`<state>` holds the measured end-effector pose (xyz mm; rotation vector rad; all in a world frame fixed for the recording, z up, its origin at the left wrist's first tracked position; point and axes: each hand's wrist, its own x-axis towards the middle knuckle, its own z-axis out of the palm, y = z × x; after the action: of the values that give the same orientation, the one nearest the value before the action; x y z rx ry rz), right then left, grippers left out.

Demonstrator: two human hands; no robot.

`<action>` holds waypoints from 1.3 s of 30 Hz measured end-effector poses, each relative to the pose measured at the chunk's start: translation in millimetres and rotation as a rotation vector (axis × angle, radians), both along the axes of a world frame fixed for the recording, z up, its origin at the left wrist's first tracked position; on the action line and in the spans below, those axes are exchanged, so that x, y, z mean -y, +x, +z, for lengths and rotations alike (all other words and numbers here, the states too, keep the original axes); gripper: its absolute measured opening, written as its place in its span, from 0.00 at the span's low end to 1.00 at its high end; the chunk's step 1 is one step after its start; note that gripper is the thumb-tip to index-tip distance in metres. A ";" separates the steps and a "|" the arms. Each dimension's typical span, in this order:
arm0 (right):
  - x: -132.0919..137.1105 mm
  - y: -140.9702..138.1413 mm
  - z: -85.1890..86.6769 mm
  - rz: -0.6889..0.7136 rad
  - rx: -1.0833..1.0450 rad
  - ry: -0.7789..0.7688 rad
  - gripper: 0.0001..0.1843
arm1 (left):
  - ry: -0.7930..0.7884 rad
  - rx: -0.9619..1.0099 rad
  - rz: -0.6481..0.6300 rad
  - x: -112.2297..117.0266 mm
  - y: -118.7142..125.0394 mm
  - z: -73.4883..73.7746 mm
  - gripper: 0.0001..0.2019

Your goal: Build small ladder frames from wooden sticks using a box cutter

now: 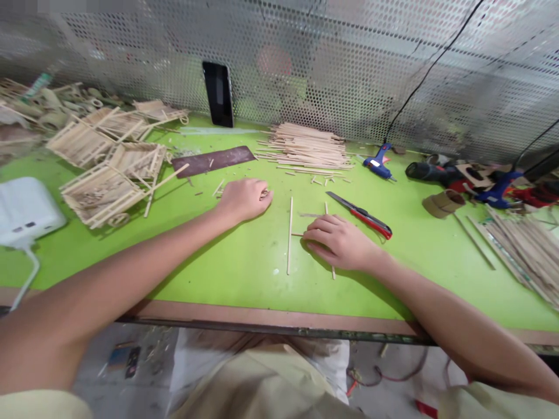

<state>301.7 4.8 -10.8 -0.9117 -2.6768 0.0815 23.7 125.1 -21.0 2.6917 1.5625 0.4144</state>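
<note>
My left hand (243, 198) rests on the green table (244, 262), fingers curled around some small wooden sticks whose ends show at the fingertips. My right hand (338, 241) lies palm down, fingers pressed flat on a thin wooden stick (326, 209) that runs under it, with a short crosspiece beside the fingertips. A long upright stick (290, 235) lies just left of the right hand. A red and black utility knife (362, 215) lies just right of that hand.
A pile of sticks (305, 148) lies at the back centre. Stick-built carts (109, 174) stand at the left. A phone (218, 93) leans on the perforated wall. Blue glue guns (379, 163) and clutter sit at the right. A white box (24, 209) lies far left.
</note>
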 end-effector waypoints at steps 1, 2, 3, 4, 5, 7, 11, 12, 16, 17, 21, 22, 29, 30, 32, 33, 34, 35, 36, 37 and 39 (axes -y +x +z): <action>0.1 -0.1 0.1 -0.002 0.002 0.001 0.16 | 0.006 0.000 -0.003 0.3 -0.1 0.4 0.21; 0.2 -0.2 0.2 -0.004 0.004 0.003 0.16 | 0.014 0.000 -0.006 0.3 -0.5 0.9 0.21; 0.2 -0.3 0.2 -0.004 0.003 0.005 0.16 | 0.025 -0.002 -0.009 0.0 -1.2 1.5 0.22; 0.3 -0.3 0.2 -0.003 0.003 0.006 0.16 | 0.037 -0.007 -0.012 -0.3 -1.9 2.1 0.22; 0.4 -0.4 0.1 -0.002 0.003 0.006 0.16 | 0.050 -0.013 -0.015 -0.6 -2.5 2.8 0.22; 0.4 -0.2 0.0 0.000 0.003 0.007 0.16 | 0.068 -0.022 -0.019 -1.1 -3.3 4.3 0.21; 0.2 0.5 -1.0 0.004 0.004 0.016 0.16 | 0.002 0.022 0.006 -2.8 -4.3 8.9 0.24; 0.2 0.7 -1.3 0.006 0.001 0.017 0.16 | -0.028 0.044 0.022 -4.1 -5.3 10.4 0.26; 0.2 1.2 -2.2 0.010 -0.008 0.012 0.17 | -0.208 0.226 0.048 -16.1 -16.6 16.4 0.34; 0.3 1.2 -2.2 0.009 -0.007 0.012 0.17 | -0.281 0.297 0.028 -20.6 -21.4 17.4 0.35; 0.9 1.0 -1.9 0.006 -0.008 0.013 0.17 | -0.512 0.516 -0.058 -37.4 -42.0 18.2 0.36; 1.0 0.9 -1.8 0.007 -0.009 0.011 0.16 | -0.560 0.570 -0.068 -40.3 -45.9 17.7 0.38; 1.2 1.3 -2.2 0.005 -0.014 -0.004 0.16 | -0.694 0.824 -0.032 -45.7 -51.0 11.0 0.43; 1.2 1.4 -2.3 0.004 -0.017 -0.006 0.16 | -0.677 0.858 -0.013 -45.9 -49.8 9.1 0.42; 1.1 1.3 -2.4 0.003 -0.021 -0.010 0.16 | -0.632 0.924 0.023 -46.5 -46.8 4.2 0.41; 1.1 1.1 -2.3 0.004 -0.023 -0.011 0.16 | -0.606 0.949 0.037 -46.9 -44.9 1.3 0.40; 1.1 0.9 -2.1 0.006 -0.026 -0.010 0.16 | -0.579 0.968 0.048 -47.2 -42.8 -1.8 0.40; 1.0 0.6 -1.9 0.009 -0.029 -0.008 0.16 | -0.551 0.981 0.059 -47.4 -40.6 -4.8 0.40; 1.0 0.3 -1.7 0.011 -0.031 -0.004 0.15 | -0.522 0.996 0.072 -47.3 -38.3 -7.6 0.39; 0.9 0.2 -1.5 0.011 -0.034 0.000 0.15 | -0.496 1.012 0.085 -47.0 -36.1 -10.0 0.39; 0.7 0.2 -1.3 0.012 -0.036 0.006 0.15 | -0.465 1.034 0.104 -45.6 -32.5 -13.0 0.38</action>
<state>301.9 4.1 -12.2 -0.8838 -2.6486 0.0920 -8.8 170.7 -33.9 1.5809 1.2248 1.0535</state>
